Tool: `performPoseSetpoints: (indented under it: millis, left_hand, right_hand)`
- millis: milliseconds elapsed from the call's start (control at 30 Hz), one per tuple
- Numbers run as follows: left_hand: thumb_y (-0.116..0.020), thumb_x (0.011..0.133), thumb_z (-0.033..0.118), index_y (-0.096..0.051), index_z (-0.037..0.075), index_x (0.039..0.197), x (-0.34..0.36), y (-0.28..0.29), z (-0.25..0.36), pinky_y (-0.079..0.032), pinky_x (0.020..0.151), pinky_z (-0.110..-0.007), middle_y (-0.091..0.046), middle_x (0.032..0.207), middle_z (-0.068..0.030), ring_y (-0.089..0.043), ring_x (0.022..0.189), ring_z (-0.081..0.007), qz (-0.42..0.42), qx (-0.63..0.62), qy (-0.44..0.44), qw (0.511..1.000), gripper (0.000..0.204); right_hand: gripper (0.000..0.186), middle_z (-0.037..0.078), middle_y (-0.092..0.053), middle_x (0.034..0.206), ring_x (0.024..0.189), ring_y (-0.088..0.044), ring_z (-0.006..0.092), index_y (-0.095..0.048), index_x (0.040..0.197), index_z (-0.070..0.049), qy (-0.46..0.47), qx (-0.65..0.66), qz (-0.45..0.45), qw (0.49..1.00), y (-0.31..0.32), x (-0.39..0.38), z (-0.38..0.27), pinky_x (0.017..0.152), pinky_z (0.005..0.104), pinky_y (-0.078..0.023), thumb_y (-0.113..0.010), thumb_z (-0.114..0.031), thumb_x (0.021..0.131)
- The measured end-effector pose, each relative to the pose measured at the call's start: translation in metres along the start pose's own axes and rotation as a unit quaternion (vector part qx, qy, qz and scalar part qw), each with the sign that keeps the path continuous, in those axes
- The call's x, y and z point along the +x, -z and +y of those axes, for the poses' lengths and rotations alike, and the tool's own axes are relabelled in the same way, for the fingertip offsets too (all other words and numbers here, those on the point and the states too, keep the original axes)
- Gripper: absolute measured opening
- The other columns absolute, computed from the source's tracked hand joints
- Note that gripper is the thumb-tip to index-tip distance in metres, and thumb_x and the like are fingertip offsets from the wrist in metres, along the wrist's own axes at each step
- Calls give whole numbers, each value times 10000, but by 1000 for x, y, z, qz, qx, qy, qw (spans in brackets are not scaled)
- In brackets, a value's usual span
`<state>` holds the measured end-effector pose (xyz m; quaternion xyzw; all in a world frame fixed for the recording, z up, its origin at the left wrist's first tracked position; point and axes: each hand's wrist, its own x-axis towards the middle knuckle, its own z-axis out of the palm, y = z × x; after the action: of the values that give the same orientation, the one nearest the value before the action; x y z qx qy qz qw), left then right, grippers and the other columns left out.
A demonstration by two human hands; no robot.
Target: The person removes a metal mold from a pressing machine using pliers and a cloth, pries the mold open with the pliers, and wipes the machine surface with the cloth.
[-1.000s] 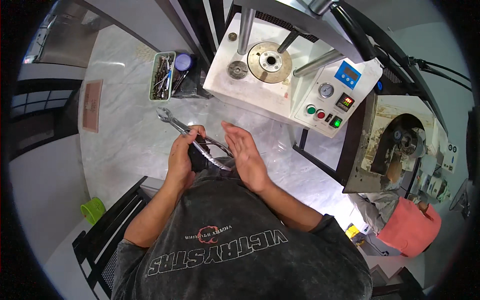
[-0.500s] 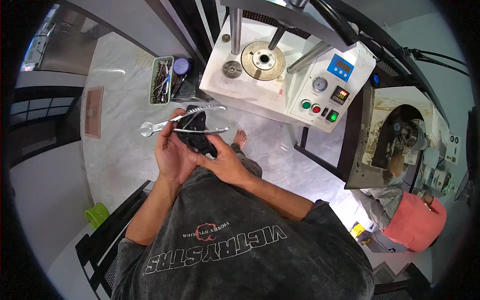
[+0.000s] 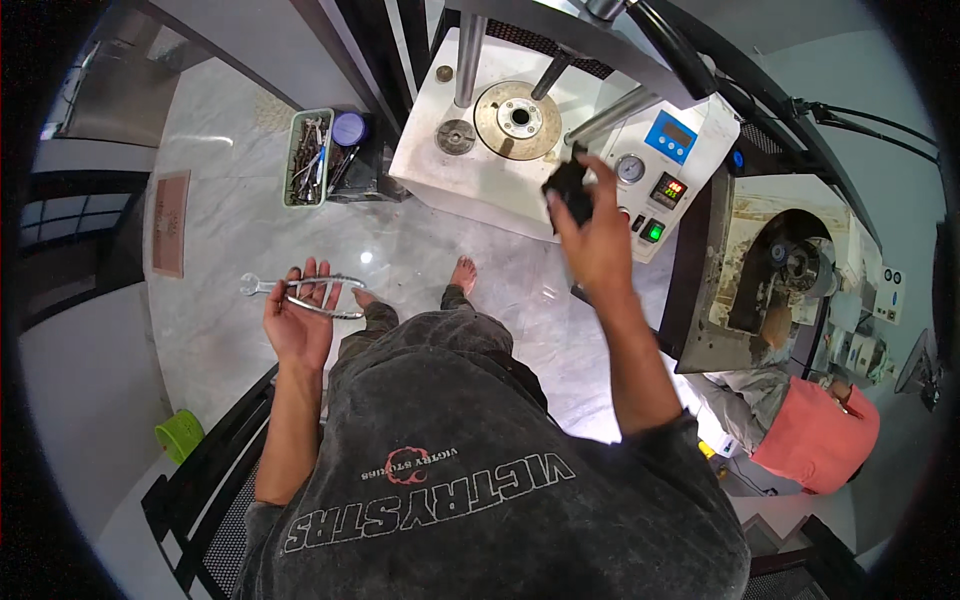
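A pair of silver pliers lies across the palm of my left hand, held by the thumb and curled fingers. The round jaws point left and the two spread handles point right. My right hand grips a black, blocky object whose kind I cannot make out. It is held up before the front right of a white machine, hiding part of the button panel. On the machine's top are a round metal plate with a central hole and a smaller metal disc.
A green tray of metal tools stands on the left, beside a purple-lidded container. Metal posts and a black-gripped lever rise from the machine. Another person in a coral top sits at a second machine.
My hands have moved apart. The right hand has carried the black object up and right to the machine, while the left hand has moved left and down with the pliers.
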<state>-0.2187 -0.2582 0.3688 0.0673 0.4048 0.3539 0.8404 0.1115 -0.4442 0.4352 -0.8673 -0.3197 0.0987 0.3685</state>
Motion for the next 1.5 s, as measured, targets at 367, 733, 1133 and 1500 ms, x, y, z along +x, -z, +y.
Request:
performPoseSetpoints:
  millis: [367, 733, 1133, 1500]
  left_hand:
    - [-449, 937, 228, -557, 23, 994, -14, 55, -13, -399, 1061, -526, -618, 1129, -145, -563, 1131, -323, 113, -38, 13, 993, 238]
    - [-450, 933, 227, -541, 25, 997, -14, 83, 11, -401, 1059, -506, -605, 1134, -156, -558, 1137, -334, 166, -49, -22, 985, 232]
    - [-479, 920, 222, -556, 20, 987, 2, 78, 14, -405, 1060, -504, -609, 1131, -162, -556, 1134, -338, 132, -29, 15, 991, 227]
    - [-458, 925, 208, -572, 14, 966, 2, 87, 18, -409, 1058, -495, -627, 1091, -157, -566, 1108, -339, 127, -15, 27, 991, 229]
  right_hand:
    - [309, 168, -553, 1215, 1021, -609, 345, -587, 1165, 5, 207, -333, -113, 913, -43, 78, 58, 812, 419, -542, -528, -139, 898]
    - [310, 213, -586, 1176, 1030, -610, 355, -638, 1116, 17, 234, -210, -173, 933, -31, 45, 73, 891, 392, -514, -545, -24, 823]
    - [346, 131, -555, 1243, 1220, -495, 301, -614, 1157, -5, 235, -284, -199, 908, -24, -17, 66, 988, 377, -460, -543, -5, 818]
    - [500, 142, -576, 1257, 1179, -556, 309, -614, 1234, -113, 180, -149, -104, 967, 13, -53, 72, 977, 379, -474, -609, 71, 769]
